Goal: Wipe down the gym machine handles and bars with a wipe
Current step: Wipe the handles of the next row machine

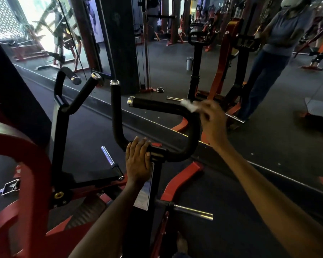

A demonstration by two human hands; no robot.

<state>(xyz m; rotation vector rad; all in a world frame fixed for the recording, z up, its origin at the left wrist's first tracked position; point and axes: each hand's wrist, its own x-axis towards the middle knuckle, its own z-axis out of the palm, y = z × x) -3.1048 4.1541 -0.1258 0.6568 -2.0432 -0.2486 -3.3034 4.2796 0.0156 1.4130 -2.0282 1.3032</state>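
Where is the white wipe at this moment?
In the head view, the wipe is right of centre, held by the right hand against the bend of the black handle.

This is a gym: red-and-black weight machines (229, 58) stand in rows across a dark rubber floor (250, 183). The nearest machine has padded black handles (157, 106) with chrome end caps and bare plate pegs (193, 211). A cable column (145, 43) rises near the wall mirror (268, 81).
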